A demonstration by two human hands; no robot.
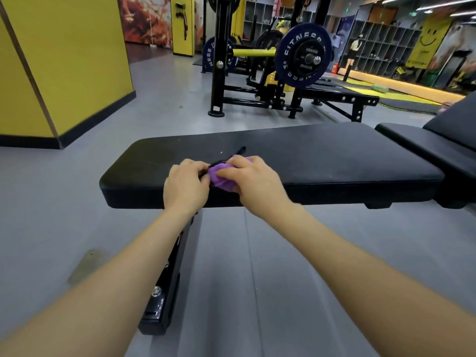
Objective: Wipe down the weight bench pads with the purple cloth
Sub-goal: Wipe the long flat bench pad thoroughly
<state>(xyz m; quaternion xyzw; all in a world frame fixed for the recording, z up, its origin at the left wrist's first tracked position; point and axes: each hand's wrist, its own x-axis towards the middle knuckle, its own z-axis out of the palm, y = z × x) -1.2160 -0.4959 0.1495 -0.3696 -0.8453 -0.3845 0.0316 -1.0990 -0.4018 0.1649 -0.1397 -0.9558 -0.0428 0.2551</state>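
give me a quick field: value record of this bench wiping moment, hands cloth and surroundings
setting: gym floor, grey
bench pad: black, flat, long side facing the person
second pad: black, just right of the first, with a raised back section
purple cloth: bunched up, on the near part of the bench pad
left hand: fingers curled at the cloth's left edge, pinching it
right hand: gripping the cloth from the right
black strap: thin dark strip running out from the cloth; what it is, unclear
behind: barbell rack with weight plate
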